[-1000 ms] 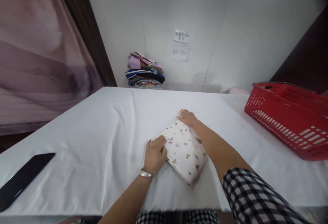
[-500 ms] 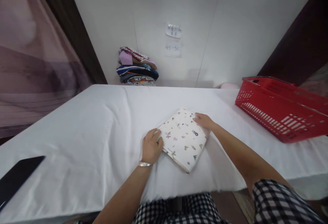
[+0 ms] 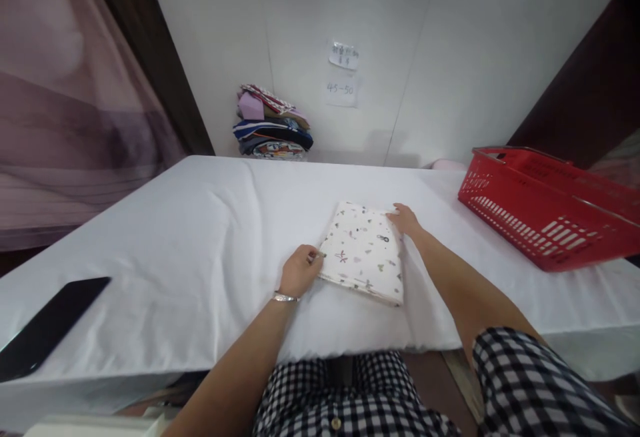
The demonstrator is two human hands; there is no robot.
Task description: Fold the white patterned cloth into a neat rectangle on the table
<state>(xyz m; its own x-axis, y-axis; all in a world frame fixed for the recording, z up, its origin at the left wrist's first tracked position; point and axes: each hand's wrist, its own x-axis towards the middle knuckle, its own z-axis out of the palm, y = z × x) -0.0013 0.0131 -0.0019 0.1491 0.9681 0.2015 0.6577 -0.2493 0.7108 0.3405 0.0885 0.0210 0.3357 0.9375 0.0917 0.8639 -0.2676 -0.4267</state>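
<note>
A folded white cloth printed with small plants and figures lies on the white-covered table in front of me. My left hand pinches its left edge between thumb and fingers. At the far right corner, my right hand has its fingers closed on the cloth's edge; the underside of that grip is hidden. What kind of textile item it is does not show in its folded form.
A red plastic basket stands at the right of the table. Several folded textiles are stacked by the back wall. A black phone-like slab lies at the left front. Paper notes hang on the wall.
The folded cloth has turned on the table so its near edge lies more level with the table's front. My right hand has shifted slightly away from me with its corner; my left fingers have closed into a pinch.
</note>
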